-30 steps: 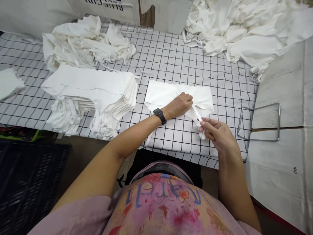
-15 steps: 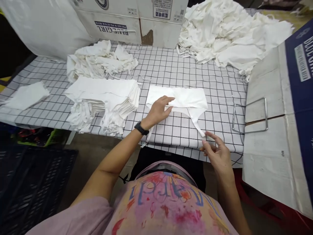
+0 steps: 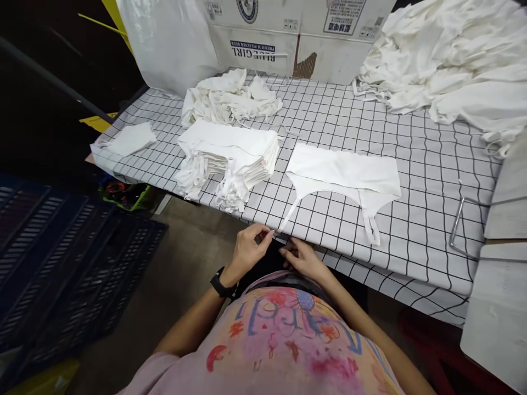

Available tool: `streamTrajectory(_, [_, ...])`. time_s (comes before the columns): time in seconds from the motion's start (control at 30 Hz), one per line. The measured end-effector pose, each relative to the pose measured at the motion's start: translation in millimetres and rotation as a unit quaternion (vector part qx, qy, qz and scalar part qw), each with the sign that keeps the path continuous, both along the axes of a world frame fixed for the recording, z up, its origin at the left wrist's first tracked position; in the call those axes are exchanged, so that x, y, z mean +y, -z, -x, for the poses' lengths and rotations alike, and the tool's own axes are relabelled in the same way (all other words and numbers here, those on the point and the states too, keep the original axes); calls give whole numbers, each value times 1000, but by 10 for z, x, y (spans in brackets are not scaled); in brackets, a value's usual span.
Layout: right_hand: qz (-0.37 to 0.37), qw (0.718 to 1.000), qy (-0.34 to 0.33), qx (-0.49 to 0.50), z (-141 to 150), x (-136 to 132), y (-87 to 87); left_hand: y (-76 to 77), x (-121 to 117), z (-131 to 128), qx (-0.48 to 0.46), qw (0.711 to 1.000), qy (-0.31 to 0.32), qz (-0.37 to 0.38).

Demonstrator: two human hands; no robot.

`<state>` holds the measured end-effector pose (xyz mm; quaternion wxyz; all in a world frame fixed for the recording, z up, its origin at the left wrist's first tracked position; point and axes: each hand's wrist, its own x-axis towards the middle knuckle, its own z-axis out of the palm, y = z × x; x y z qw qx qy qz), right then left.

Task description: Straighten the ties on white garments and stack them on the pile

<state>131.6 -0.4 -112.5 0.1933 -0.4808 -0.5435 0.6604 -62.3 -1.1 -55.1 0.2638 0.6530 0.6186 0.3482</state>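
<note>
A white camisole-like top [image 3: 349,170] lies flat on the checked tablecloth, its wide band away from me and its straps toward me. My left hand [image 3: 251,247] is closed in a pinch on the end of the top's left strap [image 3: 290,215], at the table's near edge. Just right of that strap end, my right hand [image 3: 302,258] sits low by the edge, fingers loosely bent and apart, with nothing visible in them. The right strap [image 3: 371,227] rests folded into a loop on the cloth, touched by neither hand.
Left of the top is a neat stack of white tops [image 3: 230,142], with a loose white heap [image 3: 230,99] behind it. A larger white pile [image 3: 444,60] fills the back right. Cardboard boxes [image 3: 263,33] stand behind; a wire handle [image 3: 457,225] juts out at right.
My left hand has moved off the band to the left strap's end. My right hand has let go of the right strap and crossed left. The view has shifted left.
</note>
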Motion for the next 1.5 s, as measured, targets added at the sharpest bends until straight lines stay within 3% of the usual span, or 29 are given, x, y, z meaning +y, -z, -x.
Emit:
streamTrajectory(0.07, [-19,1000,3,-8,186,59,115,75,-68,62,12,1000,-6,-1])
streamTrajectory(0.17, [-38,999,-3,-15,334,96,126,122,-110,135,-7,1000,-7,18])
streamTrajectory(0.3, [-38,998,-55,-14,317,53,-83,65,-93,186,-59,996,-18,66])
streamTrajectory(0.37, [-6,996,-85,14,278,24,-228,13,-63,185,-105,985,4,139])
streamTrajectory(0.53, [99,988,-83,88,212,-8,-541,-78,23,82,-294,891,116,325])
streamTrajectory(0.7, [182,971,-28,151,104,5,-749,-94,34,15,-438,795,47,417])
streamTrajectory(0.8, [200,963,36,178,10,41,-833,-130,-37,55,-479,748,61,456])
streamTrajectory(0.9, [198,962,79,172,-60,84,-875,-179,-129,89,-461,764,107,438])
streamTrajectory(1.0, [189,966,82,159,-79,116,-871,-214,-187,77,-442,788,108,415])
streamTrajectory(1.1, [174,974,61,132,-84,127,-829,-254,-204,44,-446,784,104,419])
streamTrajectory(1.17, [128,988,42,69,-112,118,-799,-300,-213,33,-451,774,109,430])
streamTrajectory(1.23, [30,998,32,-42,-166,88,-794,-360,-231,38,-459,763,115,440])
streamTrajectory(1.33, [-176,965,65,-181,-262,7,-861,-456,-271,57,-467,753,121,448])
streamTrajectory(1.4, [-295,936,72,-178,-303,-58,-939,-509,-288,58,-467,751,123,450])
streamTrajectory(1.5, [-394,915,-5,-89,-302,-141,-1035,-565,-268,22,-472,751,112,447])
